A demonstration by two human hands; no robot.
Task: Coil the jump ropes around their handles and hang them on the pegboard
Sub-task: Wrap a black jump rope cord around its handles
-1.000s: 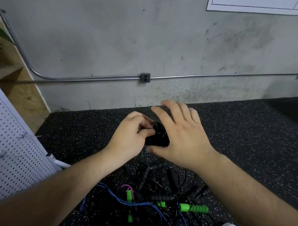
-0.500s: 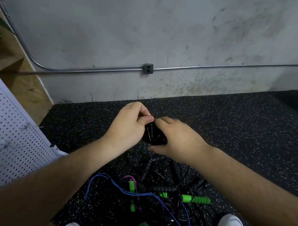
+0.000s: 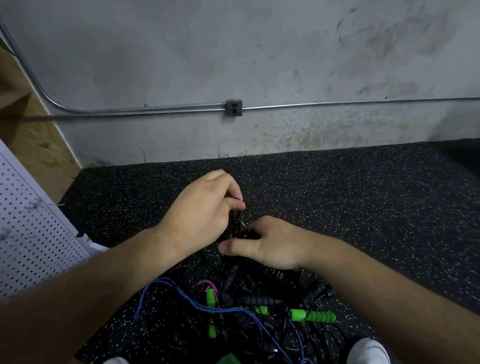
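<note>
Left hand [image 3: 202, 210]: it was in the middle of the frame, with its fingers curled and its thumb pressed down on the black jump rope [image 3: 235, 227].
Right hand [image 3: 269, 246]: it was just right of the left hand, with its fingers tucked around the same rope and its thumb sticking out to the left.
Black jump rope: it was a small dark bundle squeezed between the two hands, held above the floor [image 3: 369, 215].
Rope pile [image 3: 255, 301]: it was a tangle of black ropes on the floor, low in the frame.
Green handle [image 3: 312, 315]: it lay flat at the lower right of the pile.
Blue rope [image 3: 200, 306]: it looped across the pile.
Pegboard [image 3: 19, 227]: it was white with many holes, at the left edge of the frame.
Shoe [image 3: 370, 358]: it was white, at the lower right.
Outlet [image 3: 234, 108]: it sat on the pipe on the gray wall, upper middle.
</note>
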